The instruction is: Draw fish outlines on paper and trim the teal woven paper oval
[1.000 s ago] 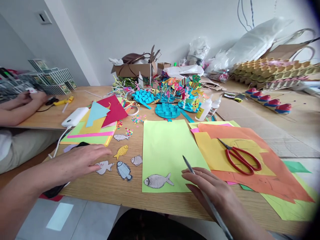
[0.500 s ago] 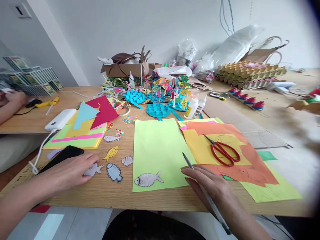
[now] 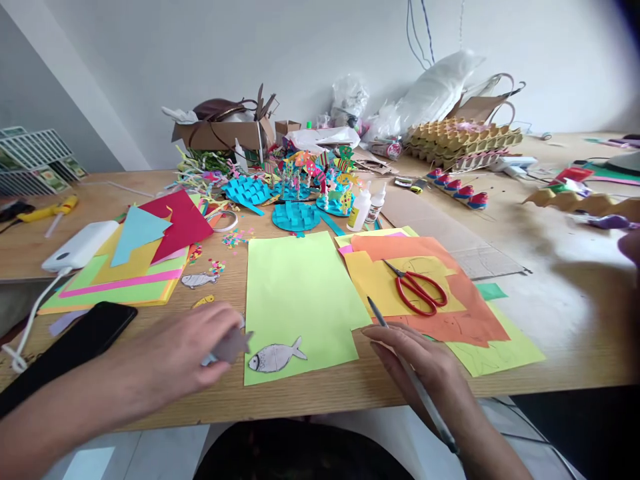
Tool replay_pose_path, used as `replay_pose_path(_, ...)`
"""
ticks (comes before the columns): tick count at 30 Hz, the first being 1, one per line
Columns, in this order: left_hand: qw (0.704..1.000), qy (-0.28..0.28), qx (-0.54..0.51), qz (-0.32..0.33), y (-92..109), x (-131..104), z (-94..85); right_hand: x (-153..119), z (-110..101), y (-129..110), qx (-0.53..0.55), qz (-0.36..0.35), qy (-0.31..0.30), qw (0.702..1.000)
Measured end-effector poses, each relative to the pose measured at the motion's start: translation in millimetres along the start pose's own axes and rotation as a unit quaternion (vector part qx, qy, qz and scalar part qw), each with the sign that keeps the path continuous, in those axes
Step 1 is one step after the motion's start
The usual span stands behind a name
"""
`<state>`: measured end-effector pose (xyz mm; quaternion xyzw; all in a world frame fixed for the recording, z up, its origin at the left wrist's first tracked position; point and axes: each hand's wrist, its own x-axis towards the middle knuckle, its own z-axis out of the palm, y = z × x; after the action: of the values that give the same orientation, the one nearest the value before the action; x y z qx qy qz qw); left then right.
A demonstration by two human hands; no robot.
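Note:
My left hand (image 3: 200,350) pinches a grey paper fish cutout (image 3: 234,345), lifted just left of the light green sheet (image 3: 300,287). On that sheet's lower left corner lies a white paper fish (image 3: 277,357) with drawn scales. Between its fingers my right hand (image 3: 420,363) holds a grey pen (image 3: 425,400), tip pointing up and away, by the sheet's right edge. A striped fish cutout (image 3: 199,280) and a partly covered yellow fish (image 3: 204,301) lie beyond my left hand, which hides other cutouts.
Red-handled scissors (image 3: 423,290) rest on yellow and orange paper at right. A black phone (image 3: 80,347), white power bank (image 3: 80,245) and coloured paper stack (image 3: 120,287) lie left. Glue bottles (image 3: 360,208) and blue woven paper pieces (image 3: 295,217) stand behind. Part of another person's hand (image 3: 631,245) shows at right.
My left hand has picked up the grey fish from the table and carried it right, towards the green sheet. My right hand still holds the pen. The view has turned right.

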<state>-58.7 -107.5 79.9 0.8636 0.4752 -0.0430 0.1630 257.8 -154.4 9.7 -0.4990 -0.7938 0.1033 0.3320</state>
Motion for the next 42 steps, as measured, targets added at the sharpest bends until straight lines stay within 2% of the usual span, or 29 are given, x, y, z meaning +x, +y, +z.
replay_pose_path(3,0.994,0.012,0.043,0.097,50.2,33.1,4.3,-0.5,-2.2,-2.5,0.006,-0.003,0.037,0.999)
replay_pose_path(5,0.985,0.034,0.069,0.153,74.5,52.8,9.7,-2.6,-3.0,-1.5,0.01,-0.016,0.049,0.999)
replay_pose_path(7,0.976,0.053,0.084,0.194,89.0,68.4,16.2,-5.9,-3.9,1.3,0.008,-0.018,0.056,0.998)
replay_pose_path(9,0.973,0.047,0.101,0.204,95.5,79.8,23.4,-9.6,-5.1,4.8,0.004,-0.013,0.066,0.998)
replay_pose_path(13,0.973,0.024,0.126,0.19,96.2,93.2,37.1,-14.5,-7.6,10.0,-0.001,0.001,0.072,0.997)
replay_pose_path(17,0.974,0.024,0.131,0.184,94.7,98.2,44.3,-13.3,-9.4,10.0,0.009,0.017,0.045,0.999)
replay_pose_path(23,0.974,0.029,0.141,0.176,96.1,99.7,46.7,-9.0,-7.4,10.5,0.033,0.023,0.008,0.999)
replay_pose_path(29,0.97,0.034,0.156,0.183,96.6,99.4,50.4,-11.4,-2.4,16.6,0.028,-0.005,0.014,1.0)
replay_pose_path(42,0.977,0.011,0.129,0.172,95.7,98.8,48.1,-6.9,-0.9,14.6,0.021,-0.003,0.013,1.0)
